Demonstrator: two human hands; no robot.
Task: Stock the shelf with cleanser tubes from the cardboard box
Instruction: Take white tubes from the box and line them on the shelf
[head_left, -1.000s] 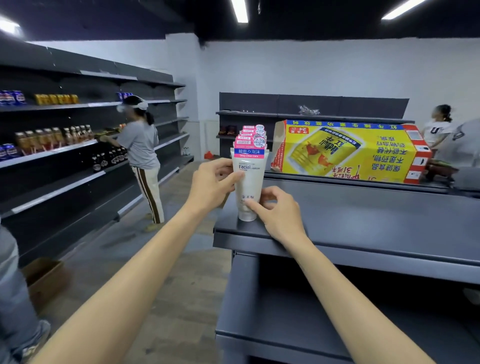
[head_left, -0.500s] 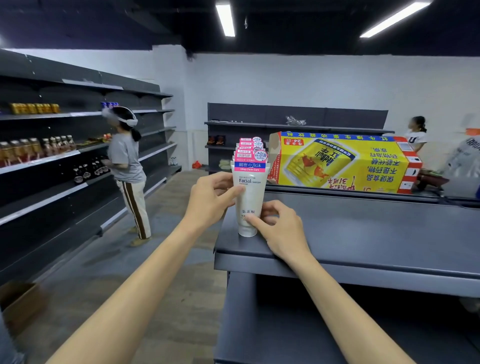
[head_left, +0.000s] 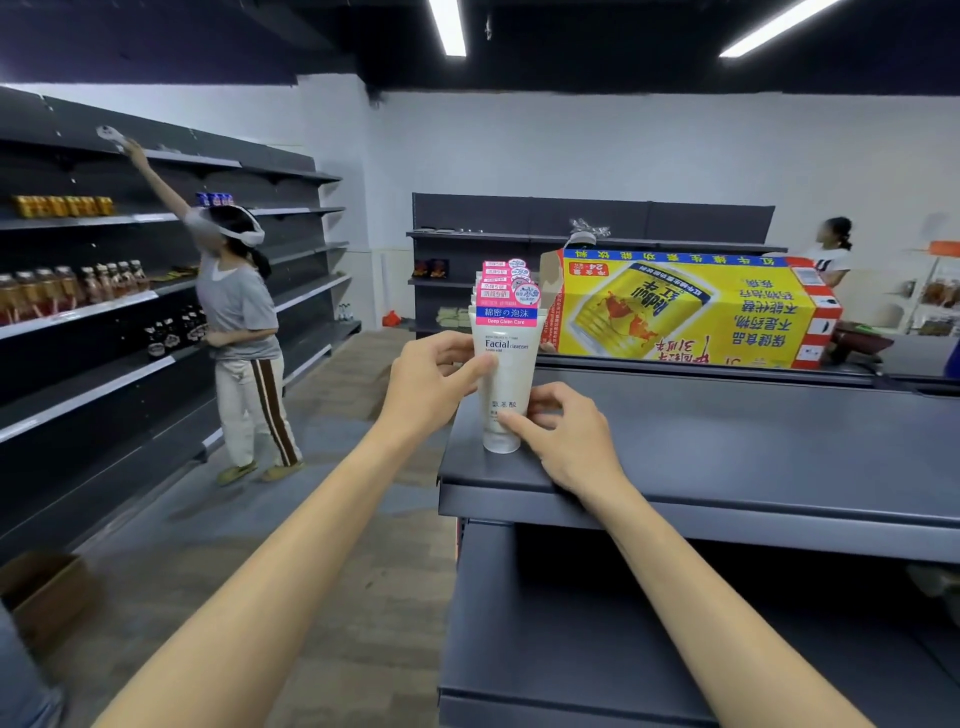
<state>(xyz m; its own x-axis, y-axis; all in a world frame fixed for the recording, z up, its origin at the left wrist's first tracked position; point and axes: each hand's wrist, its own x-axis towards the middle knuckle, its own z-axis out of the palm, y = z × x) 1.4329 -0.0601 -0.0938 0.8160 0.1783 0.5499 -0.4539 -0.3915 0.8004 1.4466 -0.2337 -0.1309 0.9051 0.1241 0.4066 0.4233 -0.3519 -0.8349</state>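
Gripping front cleanser tube (head_left: 506, 384): both hands, left (head_left: 428, 387), right (head_left: 569, 441) | tubes in row: about five | cardboard box (head_left: 685, 309): one

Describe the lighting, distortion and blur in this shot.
Head view: ceiling strip lights glare white; wide-angle lens bends the shelf edges; front tube label reads sharp; the far person is blurred; lower shelf lies in shadow.

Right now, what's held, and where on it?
The front cleanser tube, standing cap-down on the shelf. Left hand grips its upper body by the label; right hand pinches its lower end near the cap.
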